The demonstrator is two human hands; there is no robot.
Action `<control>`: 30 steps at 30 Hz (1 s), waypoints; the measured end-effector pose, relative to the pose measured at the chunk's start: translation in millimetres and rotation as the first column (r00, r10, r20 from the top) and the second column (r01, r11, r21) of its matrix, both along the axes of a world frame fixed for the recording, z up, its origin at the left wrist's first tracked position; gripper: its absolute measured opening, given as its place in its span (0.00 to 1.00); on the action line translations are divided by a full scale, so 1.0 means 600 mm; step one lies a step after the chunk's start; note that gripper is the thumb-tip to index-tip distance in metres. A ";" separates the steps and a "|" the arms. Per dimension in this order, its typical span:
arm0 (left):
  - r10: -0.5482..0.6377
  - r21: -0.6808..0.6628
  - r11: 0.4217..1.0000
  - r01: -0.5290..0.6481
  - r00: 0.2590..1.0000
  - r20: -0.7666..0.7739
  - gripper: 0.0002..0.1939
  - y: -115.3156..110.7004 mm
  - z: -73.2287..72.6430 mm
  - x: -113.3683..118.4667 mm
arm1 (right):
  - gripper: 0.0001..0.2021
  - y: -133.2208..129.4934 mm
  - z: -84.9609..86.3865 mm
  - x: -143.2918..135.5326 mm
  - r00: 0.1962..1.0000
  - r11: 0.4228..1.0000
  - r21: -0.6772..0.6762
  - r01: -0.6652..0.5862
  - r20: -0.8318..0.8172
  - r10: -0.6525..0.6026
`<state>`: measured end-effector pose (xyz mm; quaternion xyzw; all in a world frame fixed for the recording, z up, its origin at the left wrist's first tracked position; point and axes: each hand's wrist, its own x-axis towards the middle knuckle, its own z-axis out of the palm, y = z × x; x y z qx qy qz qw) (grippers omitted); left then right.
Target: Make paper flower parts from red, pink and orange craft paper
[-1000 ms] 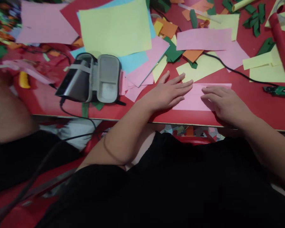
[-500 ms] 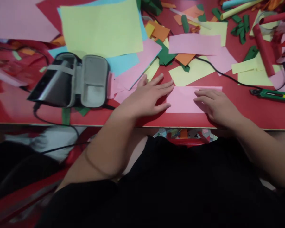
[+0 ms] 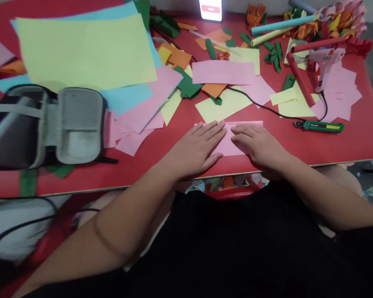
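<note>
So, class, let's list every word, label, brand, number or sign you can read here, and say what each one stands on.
No text can be read for certain.
Phone: pale marks on the screen's red panel, too small and blurred to read.
Green cutter: tiny markings along its handle, too small to read.
Pink paper under the hands: no writing shows on the visible part.
</note>
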<state>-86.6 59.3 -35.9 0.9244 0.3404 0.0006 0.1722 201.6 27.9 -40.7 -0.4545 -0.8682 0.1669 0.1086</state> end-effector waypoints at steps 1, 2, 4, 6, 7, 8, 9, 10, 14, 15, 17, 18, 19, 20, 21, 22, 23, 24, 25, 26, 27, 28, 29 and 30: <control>0.006 -0.002 1.000 -0.006 1.000 0.004 0.38 0.000 0.000 0.000 | 0.21 0.000 0.001 0.000 1.000 1.000 0.002 -0.001 0.004 0.001; 0.009 -0.006 1.000 -0.009 1.000 0.008 0.38 0.001 0.000 0.001 | 0.21 -0.001 0.003 -0.001 1.000 1.000 0.006 0.000 0.009 0.000; 0.006 -0.019 1.000 -0.006 1.000 0.019 0.38 0.001 0.000 0.002 | 0.21 -0.001 0.007 -0.006 1.000 1.000 0.017 0.002 0.020 -0.002; 0.001 -0.040 0.999 0.000 1.000 0.024 0.39 0.000 -0.002 0.003 | 0.21 -0.001 0.012 -0.016 0.999 0.999 0.035 0.015 0.034 -0.016; 0.000 -0.050 0.999 0.001 1.000 0.021 0.39 0.000 -0.003 0.004 | 0.22 -0.002 0.014 -0.023 0.999 0.999 0.045 0.022 0.041 -0.024; 0.001 -0.058 0.998 0.000 1.000 0.015 0.40 0.000 -0.004 0.004 | 0.23 -0.003 0.015 -0.030 0.998 0.998 0.051 0.026 0.049 -0.029; 0.000 -0.065 0.998 0.000 1.000 0.007 0.41 0.000 -0.005 0.004 | 0.23 -0.004 0.016 -0.037 0.998 0.998 0.056 0.027 0.055 -0.030; -0.001 -0.070 0.998 0.001 1.000 0.000 0.41 0.000 -0.006 0.003 | 0.25 -0.005 0.015 -0.044 0.998 0.998 0.057 0.023 0.057 -0.026; -0.010 -0.074 0.997 0.009 1.000 -0.006 0.43 0.000 -0.010 0.001 | 0.30 -0.010 0.011 -0.059 0.998 1.000 0.020 0.013 0.058 -0.014; -0.009 -0.071 0.997 0.009 1.000 -0.003 0.43 0.000 -0.010 0.000 | 0.31 -0.010 0.010 -0.060 0.998 1.000 0.010 0.022 0.063 -0.023; -0.009 -0.063 0.998 0.008 1.000 -0.008 0.42 -0.001 -0.010 -0.001 | 0.31 -0.011 0.010 -0.064 0.996 0.999 0.001 0.047 0.081 -0.047; -0.010 -0.060 0.998 0.009 1.000 -0.016 0.42 -0.001 -0.010 -0.001 | 0.31 -0.011 0.010 -0.066 0.994 0.998 0.002 0.062 0.092 -0.062; -0.011 -0.060 0.998 0.009 1.000 -0.027 0.42 -0.001 -0.009 -0.001 | 0.32 -0.012 0.010 -0.068 0.991 0.997 0.001 0.078 0.105 -0.078; -0.011 -0.063 0.998 0.008 0.999 -0.038 0.42 -0.001 -0.008 -0.001 | 0.32 -0.013 0.011 -0.071 0.989 0.996 0.000 0.094 0.119 -0.093; -0.010 -0.067 0.998 0.007 0.999 -0.049 0.42 -0.001 -0.007 -0.001 | 0.32 -0.014 0.011 -0.073 0.985 0.994 -0.003 0.109 0.134 -0.108; -0.008 -0.070 0.998 0.004 0.998 -0.057 0.42 -0.001 -0.006 -0.001 | 0.32 -0.015 0.012 -0.075 0.981 0.992 -0.006 0.127 0.150 -0.125; -0.005 -0.071 0.997 0.000 0.998 -0.062 0.42 -0.001 -0.005 -0.001 | 0.32 -0.017 0.013 -0.076 0.976 0.989 -0.007 0.146 0.166 -0.143; -0.003 -0.071 0.998 -0.001 0.998 -0.064 0.42 -0.001 -0.005 -0.001 | 0.32 -0.019 0.014 -0.075 0.970 0.986 -0.005 0.166 0.180 -0.162; -0.004 -0.069 0.998 -0.001 0.998 -0.066 0.42 -0.001 -0.004 0.000 | 0.32 -0.021 0.016 -0.073 0.964 0.982 -0.003 0.187 0.192 -0.183; -0.005 -0.068 0.998 0.001 0.998 -0.069 0.42 -0.001 -0.003 0.000 | 0.31 -0.023 0.018 -0.068 0.958 0.978 -0.002 0.207 0.202 -0.203; -0.007 -0.068 0.998 0.001 0.997 -0.076 0.42 -0.001 -0.003 0.000 | 0.31 -0.026 0.022 -0.062 0.952 0.974 -0.003 0.227 0.210 -0.221; -0.006 -0.069 0.998 0.000 0.996 -0.084 0.41 -0.001 -0.002 0.000 | 0.31 -0.028 0.026 -0.054 0.947 0.970 -0.006 0.244 0.218 -0.237; -0.005 -0.071 0.997 -0.002 0.996 -0.093 0.41 -0.001 -0.002 0.000 | 0.31 -0.030 0.030 -0.045 0.941 0.965 -0.011 0.261 0.228 -0.252; -0.003 -0.073 0.997 -0.004 0.995 -0.099 0.41 -0.001 -0.001 -0.001 | 0.32 -0.032 0.034 -0.034 0.933 0.960 -0.016 0.279 0.243 -0.267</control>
